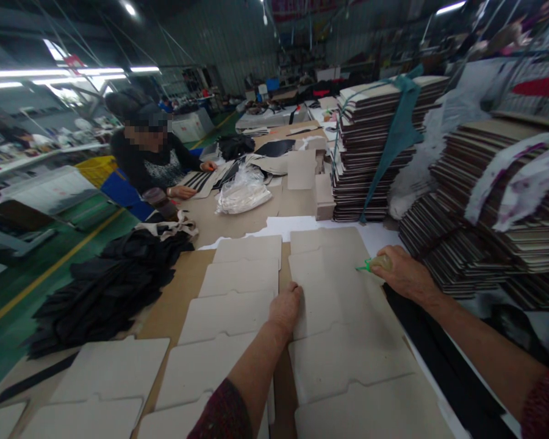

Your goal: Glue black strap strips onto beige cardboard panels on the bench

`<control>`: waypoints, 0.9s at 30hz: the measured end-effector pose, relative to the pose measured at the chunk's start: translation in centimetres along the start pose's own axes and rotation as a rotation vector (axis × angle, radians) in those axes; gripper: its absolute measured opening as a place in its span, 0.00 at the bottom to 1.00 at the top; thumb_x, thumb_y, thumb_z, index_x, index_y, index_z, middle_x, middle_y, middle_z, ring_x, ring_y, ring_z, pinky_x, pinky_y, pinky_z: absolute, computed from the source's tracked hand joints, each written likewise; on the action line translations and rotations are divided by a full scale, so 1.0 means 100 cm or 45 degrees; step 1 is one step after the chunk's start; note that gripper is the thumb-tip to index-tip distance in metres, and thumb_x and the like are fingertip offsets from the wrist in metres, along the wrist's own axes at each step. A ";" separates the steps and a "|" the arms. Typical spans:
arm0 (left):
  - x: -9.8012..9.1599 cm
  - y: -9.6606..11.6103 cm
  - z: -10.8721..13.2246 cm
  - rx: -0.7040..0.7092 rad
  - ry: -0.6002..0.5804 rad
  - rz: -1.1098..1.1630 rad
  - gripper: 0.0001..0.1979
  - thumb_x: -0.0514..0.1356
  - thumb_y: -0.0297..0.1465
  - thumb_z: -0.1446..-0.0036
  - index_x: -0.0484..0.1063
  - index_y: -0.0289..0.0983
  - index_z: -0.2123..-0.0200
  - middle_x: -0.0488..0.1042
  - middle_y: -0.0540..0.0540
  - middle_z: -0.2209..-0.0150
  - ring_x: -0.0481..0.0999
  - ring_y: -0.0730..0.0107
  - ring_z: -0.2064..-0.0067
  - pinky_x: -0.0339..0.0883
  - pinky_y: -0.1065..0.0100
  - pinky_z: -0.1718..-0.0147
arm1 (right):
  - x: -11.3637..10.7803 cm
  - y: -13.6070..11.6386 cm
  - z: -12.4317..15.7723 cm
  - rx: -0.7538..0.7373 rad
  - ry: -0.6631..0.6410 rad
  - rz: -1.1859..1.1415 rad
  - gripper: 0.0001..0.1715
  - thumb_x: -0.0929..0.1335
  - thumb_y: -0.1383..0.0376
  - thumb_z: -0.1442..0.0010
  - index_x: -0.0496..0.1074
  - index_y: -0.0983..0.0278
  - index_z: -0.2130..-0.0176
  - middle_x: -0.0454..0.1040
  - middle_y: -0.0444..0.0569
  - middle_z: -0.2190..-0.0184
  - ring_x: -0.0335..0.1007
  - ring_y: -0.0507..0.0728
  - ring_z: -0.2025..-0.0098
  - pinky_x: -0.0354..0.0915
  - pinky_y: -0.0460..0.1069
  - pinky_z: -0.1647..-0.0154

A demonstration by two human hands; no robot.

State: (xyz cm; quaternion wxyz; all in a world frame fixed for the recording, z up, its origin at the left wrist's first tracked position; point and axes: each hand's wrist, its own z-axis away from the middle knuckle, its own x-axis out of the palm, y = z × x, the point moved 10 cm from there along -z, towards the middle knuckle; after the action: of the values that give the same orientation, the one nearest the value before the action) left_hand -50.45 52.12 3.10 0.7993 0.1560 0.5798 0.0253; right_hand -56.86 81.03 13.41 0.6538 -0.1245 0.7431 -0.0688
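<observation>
Two rows of overlapping beige cardboard panels (327, 292) run away from me along the table, each panel with a small notch or tab at its edge. My left hand (286, 309) is closed, its curled fingers at the left edge of a panel in the right row. In my right hand (405, 272) is a small squeeze bottle (379, 263) with a yellowish body and a pointed green nozzle. Its tip hangs over, or just touches, the right part of the same row; I cannot tell which. More panels (114, 369) lie at the lower left.
Tall tied stacks of boards (370, 158) and a leaning stack (494, 201) stand at the right. Black fabric (110, 286) is heaped at the left. Beyond is a clear plastic bag (244, 190) with white contents. Across the table, a person (153, 152) handles dark strips.
</observation>
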 end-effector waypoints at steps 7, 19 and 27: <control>-0.001 0.000 0.001 -0.011 -0.013 -0.010 0.17 0.47 0.23 0.34 0.68 0.42 0.49 0.66 0.44 0.39 0.77 0.64 0.49 0.73 0.66 0.53 | 0.006 -0.005 -0.002 0.023 0.024 0.036 0.16 0.65 0.52 0.38 0.66 0.58 0.56 0.68 0.49 0.56 0.69 0.56 0.65 0.58 0.50 0.68; 0.001 -0.001 0.002 -0.040 -0.032 0.033 0.18 0.47 0.22 0.35 0.67 0.42 0.47 0.65 0.43 0.39 0.76 0.65 0.47 0.73 0.67 0.52 | 0.001 -0.002 0.004 0.171 0.231 -0.320 0.25 0.68 0.45 0.46 0.67 0.59 0.56 0.70 0.50 0.58 0.69 0.61 0.59 0.64 0.54 0.60; 0.001 -0.001 0.004 -0.050 -0.039 0.044 0.20 0.47 0.25 0.34 0.66 0.44 0.43 0.59 0.44 0.32 0.76 0.63 0.46 0.72 0.63 0.48 | 0.040 -0.091 0.002 -0.141 0.027 -0.370 0.18 0.67 0.52 0.42 0.66 0.58 0.56 0.69 0.49 0.56 0.70 0.59 0.58 0.64 0.53 0.61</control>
State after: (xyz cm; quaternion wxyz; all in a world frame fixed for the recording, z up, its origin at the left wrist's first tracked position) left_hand -50.08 51.95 3.06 0.8104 0.1507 0.5641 0.0479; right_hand -56.28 71.23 12.00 0.6212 -0.2658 0.7268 -0.1229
